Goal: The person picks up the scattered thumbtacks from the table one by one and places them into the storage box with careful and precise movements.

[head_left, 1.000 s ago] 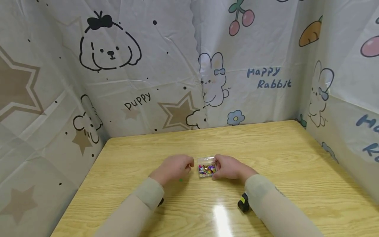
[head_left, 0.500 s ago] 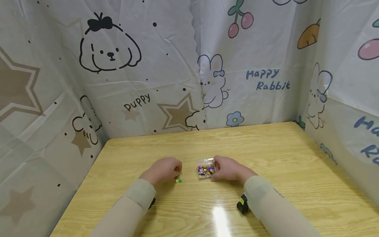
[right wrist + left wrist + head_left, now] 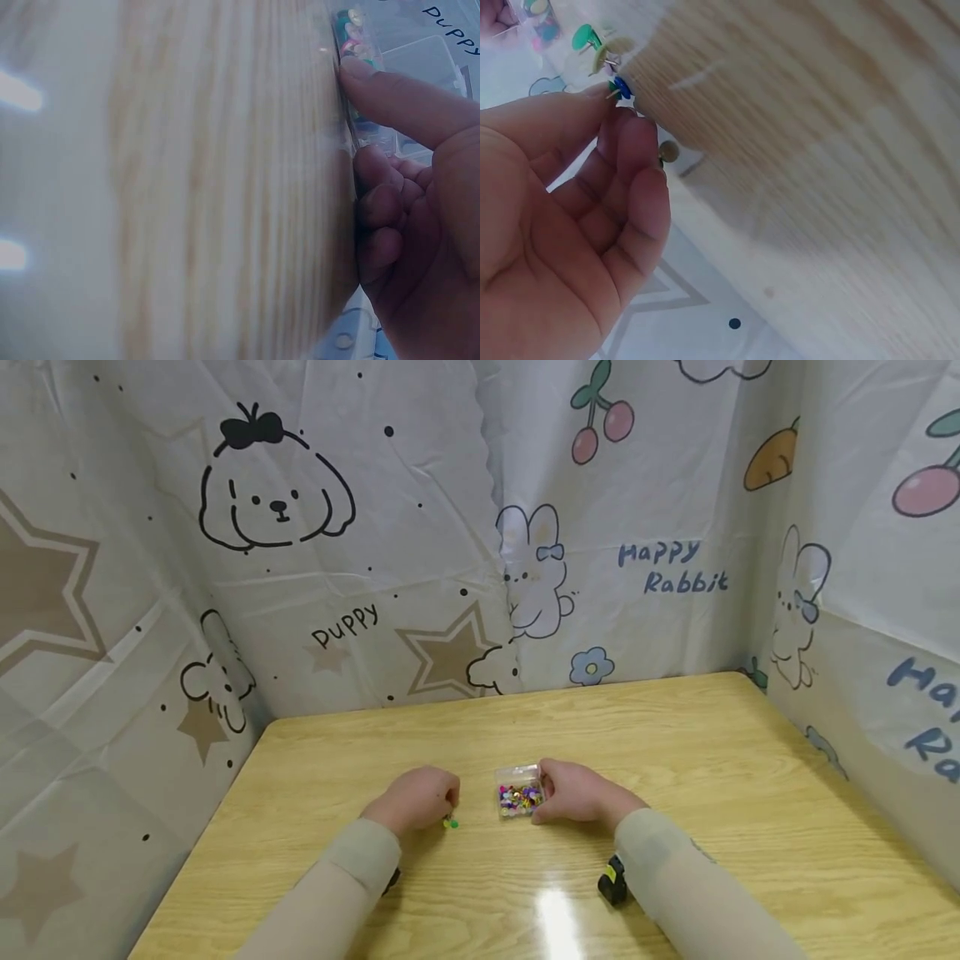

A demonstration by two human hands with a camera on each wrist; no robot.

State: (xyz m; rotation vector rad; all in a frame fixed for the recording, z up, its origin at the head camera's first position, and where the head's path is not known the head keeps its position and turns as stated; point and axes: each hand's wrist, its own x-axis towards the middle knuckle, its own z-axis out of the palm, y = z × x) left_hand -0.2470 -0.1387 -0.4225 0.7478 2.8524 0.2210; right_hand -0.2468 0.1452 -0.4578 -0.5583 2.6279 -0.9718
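In the head view my left hand [image 3: 420,797] is low over the table, left of a small clear plastic box [image 3: 519,772]. Thumb and fingertips pinch a blue-headed thumbtack [image 3: 623,87], seen in the left wrist view. Just past the fingertips are a green thumbtack [image 3: 586,36] and a yellow thumbtack [image 3: 611,54], pins showing. A brass-coloured thumbtack [image 3: 669,151] shows beside the curled fingers. My right hand [image 3: 577,792] grips the box by its right side, thumb at the near edge. Many-coloured thumbtacks [image 3: 519,798] fill the box, and its clear lid stands raised at the back.
The wood-grain table [image 3: 637,735] extends around both hands. A printed cloth [image 3: 420,560] hangs along the back and both sides. Black wrist cameras sit under the sleeves, one [image 3: 613,881] visible below the right cuff.
My left hand has moved left from beside the box to the loose thumbtacks, then settled lower over them. My right hand keeps its grip on the box. The head view has tilted slightly up.
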